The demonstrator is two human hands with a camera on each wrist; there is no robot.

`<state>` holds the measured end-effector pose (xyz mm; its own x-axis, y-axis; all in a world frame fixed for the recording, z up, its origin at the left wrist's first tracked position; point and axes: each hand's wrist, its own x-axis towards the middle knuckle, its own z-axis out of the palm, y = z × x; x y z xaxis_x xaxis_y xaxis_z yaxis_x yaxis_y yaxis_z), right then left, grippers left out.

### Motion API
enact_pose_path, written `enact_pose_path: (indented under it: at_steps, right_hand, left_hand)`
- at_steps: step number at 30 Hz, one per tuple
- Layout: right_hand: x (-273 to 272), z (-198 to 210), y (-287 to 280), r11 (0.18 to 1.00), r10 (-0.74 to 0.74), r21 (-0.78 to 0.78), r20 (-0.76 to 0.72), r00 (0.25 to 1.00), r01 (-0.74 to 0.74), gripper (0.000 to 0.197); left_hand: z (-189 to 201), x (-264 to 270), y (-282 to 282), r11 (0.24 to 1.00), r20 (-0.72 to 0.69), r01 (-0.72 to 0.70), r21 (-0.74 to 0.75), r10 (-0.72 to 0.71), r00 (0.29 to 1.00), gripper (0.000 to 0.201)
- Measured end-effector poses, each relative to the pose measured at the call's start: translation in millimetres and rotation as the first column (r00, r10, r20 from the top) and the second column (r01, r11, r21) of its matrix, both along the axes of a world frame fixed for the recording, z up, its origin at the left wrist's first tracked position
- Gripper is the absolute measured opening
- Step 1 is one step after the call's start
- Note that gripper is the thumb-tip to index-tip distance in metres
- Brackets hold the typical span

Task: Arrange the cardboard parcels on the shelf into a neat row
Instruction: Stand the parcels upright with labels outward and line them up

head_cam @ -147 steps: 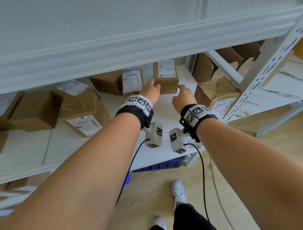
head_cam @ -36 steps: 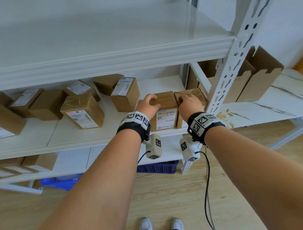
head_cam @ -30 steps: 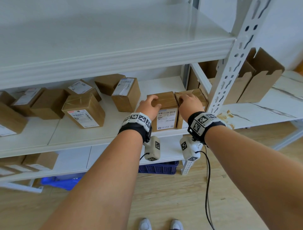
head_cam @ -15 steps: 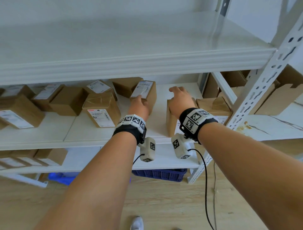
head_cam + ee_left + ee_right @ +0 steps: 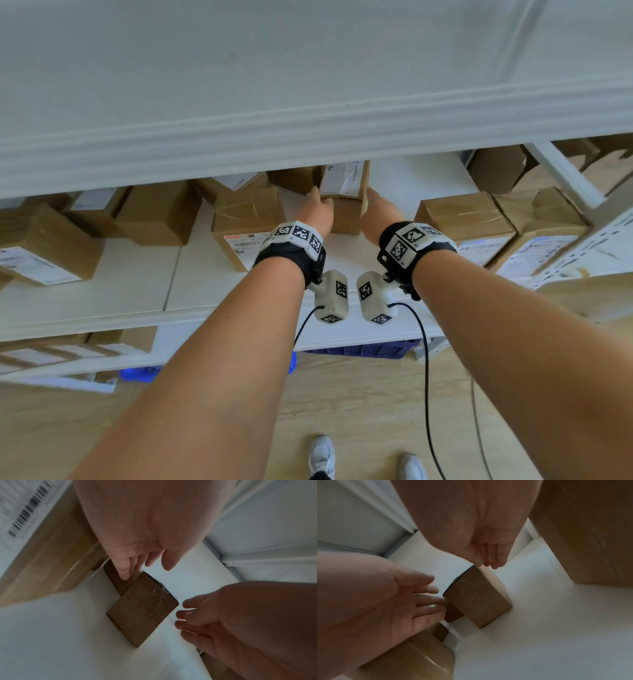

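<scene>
A small brown cardboard parcel stood upright deep on the white shelf, its labelled top angled toward 1 o'clock. The left hand and right hand flanked it, fingers straight, spread apart. A taped parcel sat at 9 o'clock, two labelled parcels at 3 o'clock.
</scene>
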<state>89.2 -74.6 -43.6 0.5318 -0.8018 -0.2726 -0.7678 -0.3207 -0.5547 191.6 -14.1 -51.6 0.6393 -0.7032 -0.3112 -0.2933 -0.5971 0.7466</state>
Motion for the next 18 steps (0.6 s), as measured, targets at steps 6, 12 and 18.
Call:
enact_pose_path:
  at_steps: [6,12,18]
  right_hand:
    - [9,-12,-1,0.989,-0.147,0.028,0.074,0.986,0.145,0.047]
    - [-2,-9,9,0.984,-0.175,-0.028,-0.012,0.985,0.175,0.041]
    - [-27,-13,21,1.0,-0.012,-0.019,-0.103,0.995,0.01,0.037]
  left_hand:
    - [-9,8,0,0.997,0.076,0.043,-0.064,-0.038,0.996,0.043]
    - [-11,-1,17,0.999,0.131,0.038,-0.031,-0.034,0.991,0.038]
    - [-19,-18,45,0.998,0.089,-0.036,0.048,0.032,0.996,0.034]
